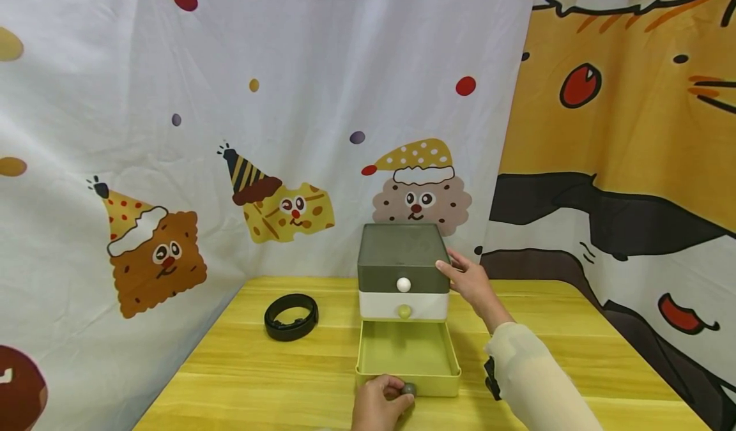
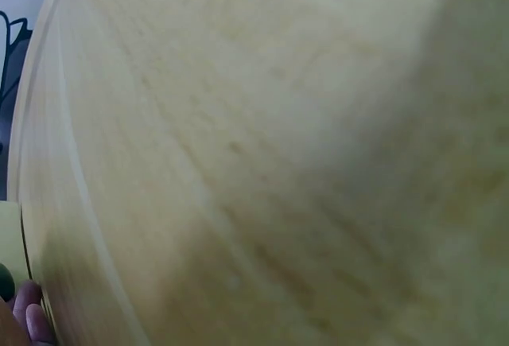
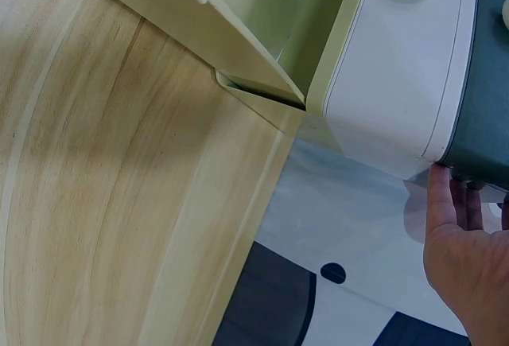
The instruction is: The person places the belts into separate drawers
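Observation:
A small three-tier drawer unit (image 1: 404, 246) stands on the table, with a dark green top tier and a white middle tier. Its light green bottom drawer (image 1: 439, 385) is pulled out, and no contents show inside. At the drawer's front, my left hand (image 1: 376, 405) pinches the round dark knob (image 1: 409, 389) between thumb and fingers. My right hand (image 1: 473, 284) rests against the right side of the dark green tier, fingers extended. In the right wrist view, that hand (image 3: 469, 262) touches the unit's side near the white tier (image 3: 394, 75). Only a few left fingertips (image 2: 32, 310) show in the left wrist view.
A coiled black belt (image 1: 291, 317) lies on the wooden table (image 1: 241, 380), left of the unit. Behind the table hangs a white curtain (image 1: 299, 67) with cartoon prints. Another patterned cloth (image 1: 632, 137) hangs on the right.

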Motion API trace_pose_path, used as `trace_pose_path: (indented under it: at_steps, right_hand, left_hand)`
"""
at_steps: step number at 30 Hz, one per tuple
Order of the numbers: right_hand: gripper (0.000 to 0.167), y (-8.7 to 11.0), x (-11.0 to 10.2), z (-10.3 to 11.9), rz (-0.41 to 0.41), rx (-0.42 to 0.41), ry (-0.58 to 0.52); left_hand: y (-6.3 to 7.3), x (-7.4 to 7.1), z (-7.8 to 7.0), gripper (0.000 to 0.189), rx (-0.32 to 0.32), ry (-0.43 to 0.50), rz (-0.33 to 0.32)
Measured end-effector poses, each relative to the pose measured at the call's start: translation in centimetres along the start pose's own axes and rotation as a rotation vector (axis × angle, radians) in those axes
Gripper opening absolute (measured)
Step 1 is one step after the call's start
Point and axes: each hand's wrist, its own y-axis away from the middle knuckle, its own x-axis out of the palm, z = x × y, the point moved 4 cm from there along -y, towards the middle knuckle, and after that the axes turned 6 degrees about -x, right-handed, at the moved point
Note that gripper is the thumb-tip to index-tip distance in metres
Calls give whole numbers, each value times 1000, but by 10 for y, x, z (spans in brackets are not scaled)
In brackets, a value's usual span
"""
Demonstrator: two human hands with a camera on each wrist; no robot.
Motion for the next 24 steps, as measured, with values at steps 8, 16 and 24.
trace_pose_path:
  at_steps: [8,16,24]
  right_hand:
    - [76,0,0,0,-1,-1,-4]
    - [79,1,-1,2,1,-3,-3]
    - [79,0,0,0,1,-1,-8]
  left_hand:
    - [4,-5,1,20,-29,5,-11]
    - [5,-21,-18,20,50,-24,10]
    - [0,-34,-40,21,93,18,30]
